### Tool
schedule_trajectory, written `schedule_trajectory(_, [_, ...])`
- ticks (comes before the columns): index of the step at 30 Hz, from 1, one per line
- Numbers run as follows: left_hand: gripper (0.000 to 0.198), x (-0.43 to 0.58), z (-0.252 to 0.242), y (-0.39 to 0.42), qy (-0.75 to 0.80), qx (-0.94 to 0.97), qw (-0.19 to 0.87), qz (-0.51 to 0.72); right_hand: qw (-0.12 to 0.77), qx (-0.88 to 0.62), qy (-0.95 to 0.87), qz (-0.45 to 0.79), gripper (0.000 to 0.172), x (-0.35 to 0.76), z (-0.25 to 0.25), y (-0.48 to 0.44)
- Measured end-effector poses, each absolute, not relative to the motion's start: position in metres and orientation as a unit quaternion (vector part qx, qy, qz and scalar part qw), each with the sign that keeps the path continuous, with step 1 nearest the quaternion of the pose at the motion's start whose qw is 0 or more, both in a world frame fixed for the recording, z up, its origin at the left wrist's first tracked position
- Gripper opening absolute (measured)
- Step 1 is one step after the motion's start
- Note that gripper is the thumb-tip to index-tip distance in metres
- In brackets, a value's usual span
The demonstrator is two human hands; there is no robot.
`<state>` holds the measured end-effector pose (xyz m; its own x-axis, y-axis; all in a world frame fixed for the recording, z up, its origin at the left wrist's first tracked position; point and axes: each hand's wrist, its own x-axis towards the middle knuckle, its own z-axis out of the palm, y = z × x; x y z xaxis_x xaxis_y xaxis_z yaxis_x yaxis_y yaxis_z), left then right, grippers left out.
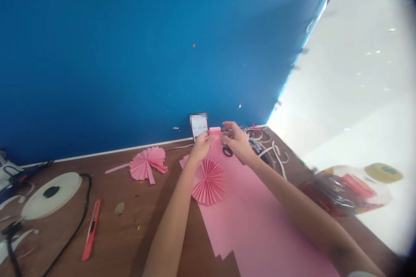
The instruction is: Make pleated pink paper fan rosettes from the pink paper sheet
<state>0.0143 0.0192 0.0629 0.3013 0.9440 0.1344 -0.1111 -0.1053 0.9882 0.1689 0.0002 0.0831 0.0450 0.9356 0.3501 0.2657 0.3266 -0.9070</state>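
My left hand [202, 145] pinches a pink paper strip [215, 131] whose top is bent over in a loop. Just to the right of it, my right hand [238, 142] has its thumb and fingers apart, with nothing visible between them. Below my hands, a round pleated pink paper rosette [208, 183] rests on large pink paper sheets [253, 216]. The dark handle of a pair of scissors [227, 150] shows beside my right hand; the rest of it is hidden.
A second pleated pink paper piece [147, 165] with loose tails lies to the left. Farther left are a red utility knife [91, 230] and a white disc [52, 195] with a black cable. A phone [198, 124] leans on the blue wall. White strips [276, 151] and a plastic container [351, 188] are right.
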Motion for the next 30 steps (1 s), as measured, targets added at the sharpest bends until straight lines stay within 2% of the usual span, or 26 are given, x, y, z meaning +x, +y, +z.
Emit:
schedule_trajectory(8, [0.052,0.011,0.072,0.012,0.339,0.588,0.594,0.432,0.519,-0.465,-0.634,0.335,0.045,0.170,0.089,-0.002])
schedule_trajectory(12, [0.050,0.012,0.069,0.009,0.315,0.543,0.642,0.440,0.550,-0.439,-0.595,0.389,0.043,0.170,0.090,-0.003])
schedule_trajectory(16, [0.057,0.019,0.069,0.003,0.294,0.519,0.698,0.396,0.578,-0.434,-0.583,0.371,0.039,0.171,0.090,-0.002])
schedule_trajectory(26, [0.063,0.025,0.085,-0.006,0.344,0.528,0.669,0.394,0.562,-0.436,-0.596,0.373,0.040,0.172,0.087,0.001])
schedule_trajectory(30, [0.056,0.024,0.081,-0.002,0.343,0.541,0.668,0.378,0.563,-0.440,-0.595,0.368,0.040,0.173,0.087,0.002])
